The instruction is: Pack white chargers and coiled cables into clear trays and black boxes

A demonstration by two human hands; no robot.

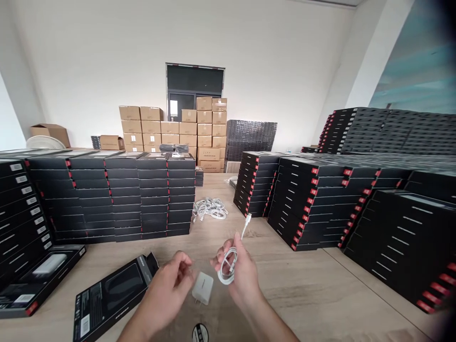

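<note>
My right hand [239, 273] is closed on a coiled white cable [228, 266]; the cable's plug end [246, 223] sticks up above the fingers. My left hand [170, 289] is curled beside a white charger block [202, 287], fingertips at or near its left side. Whether it grips the block is unclear. Both hands hover over the wooden table [295, 289]. An open black box [110, 297] lies just left of my left hand.
Tall stacks of black boxes [117, 197] stand left, and more black stacks [320, 204] stand right. A pile of white cables [210, 208] lies mid-table. A second open box holding a white item [39, 275] lies far left. Cardboard cartons [178, 130] stand at the back wall.
</note>
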